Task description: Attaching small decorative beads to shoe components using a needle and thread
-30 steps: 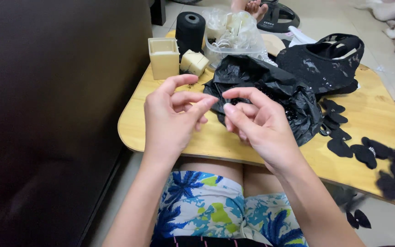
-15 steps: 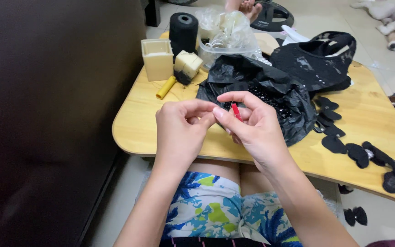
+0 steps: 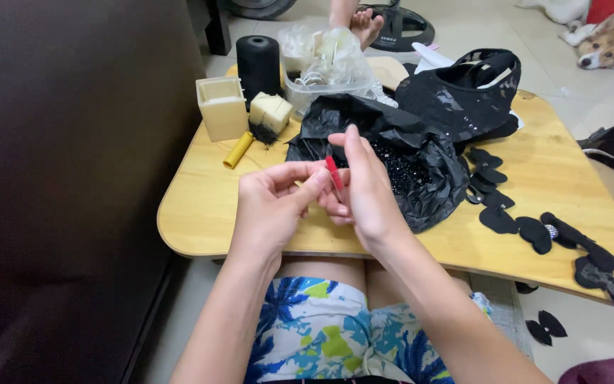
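The left hand [image 3: 273, 206] and the right hand [image 3: 364, 188] are meeting just above the near edge of a low wooden table [image 3: 200, 206] with a smooth pale top and rounded corners. Between them a small red stick [image 3: 334, 173] — thin, glossy, looking like plastic — is standing nearly upright; the right hand's fingers are curled closed around its lower part, and the left thumb and forefinger are pinching in against it from the other side. Whether the left fingers are truly gripping it or only touching, I cannot tell. Just behind the hands a crinkled black plastic bag [image 3: 392, 146] is lying open, showing a heap of tiny shiny black beads [image 3: 396, 162]. Flat black fabric pieces [image 3: 527, 227] — rounded and petal-like — are trailing along the table's right side. Farther back a black lace garment [image 3: 463, 99], a black thread cone [image 3: 258, 62], a square cream box [image 3: 221, 107], a yellow tube [image 3: 238, 149] and a clear plastic tub [image 3: 325, 75] are sitting.
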